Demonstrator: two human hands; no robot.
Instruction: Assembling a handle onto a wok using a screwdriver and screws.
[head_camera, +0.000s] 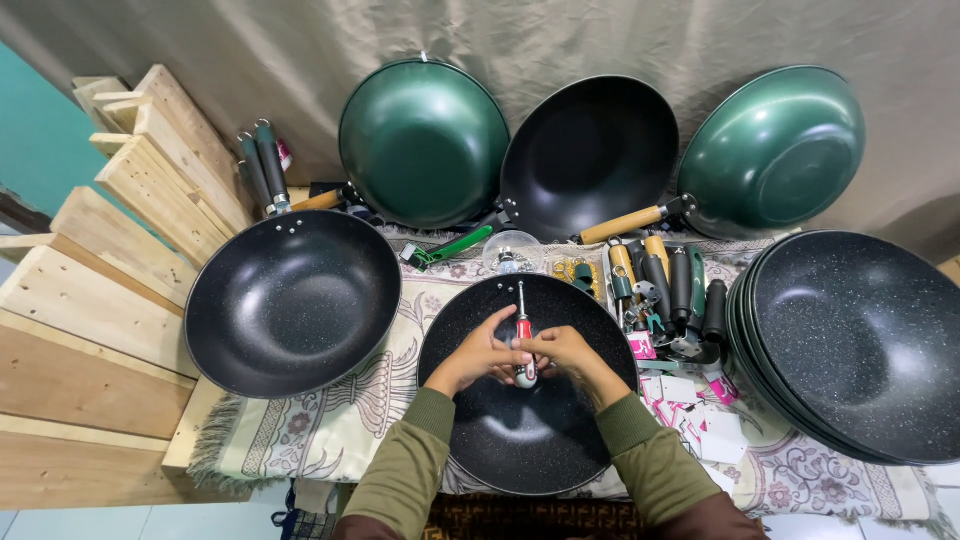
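A black speckled pan (520, 440) without a handle lies in front of me on a patterned cloth (330, 410). Both my hands meet over its middle. My left hand (482, 353) and my right hand (565, 352) together grip a screwdriver (522, 330) with a red-and-white handle. Its metal shaft points away from me toward the pan's far rim. My sleeves are olive green.
A black wok (290, 300) with a dark handle sits at left beside wooden pieces (110, 280). Two green woks (425, 140) (775, 150) and a black one (590, 155) lean on the back wall. Stacked black pans (860, 340) stand at right. Loose handles (665, 285) and small cards (690, 400) lie between.
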